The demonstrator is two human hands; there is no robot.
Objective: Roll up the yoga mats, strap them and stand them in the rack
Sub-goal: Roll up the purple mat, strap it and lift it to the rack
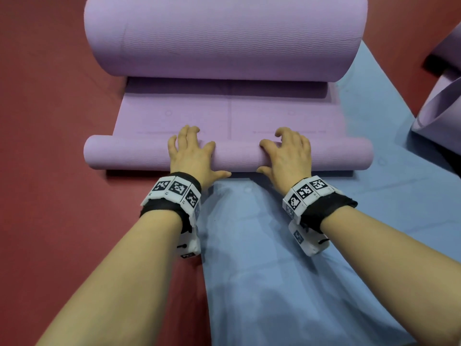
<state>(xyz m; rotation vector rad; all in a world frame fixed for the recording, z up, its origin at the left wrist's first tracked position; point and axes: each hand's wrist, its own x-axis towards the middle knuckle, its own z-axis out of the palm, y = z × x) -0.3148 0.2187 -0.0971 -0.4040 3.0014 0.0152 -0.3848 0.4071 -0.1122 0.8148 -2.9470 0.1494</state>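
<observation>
A purple yoga mat lies across the floor, its near end wound into a thin roll. My left hand rests on top of that roll left of centre, fingers curled over its far side. My right hand grips the roll right of centre the same way. The mat's far end curls up into a big loose roll at the top of the view. Under the purple mat a blue mat lies flat, running toward me.
The floor is dark red. Part of another purple mat, loosely curled, lies at the right edge. Both my wrists carry black bands with black-and-white markers. No rack or strap is in view.
</observation>
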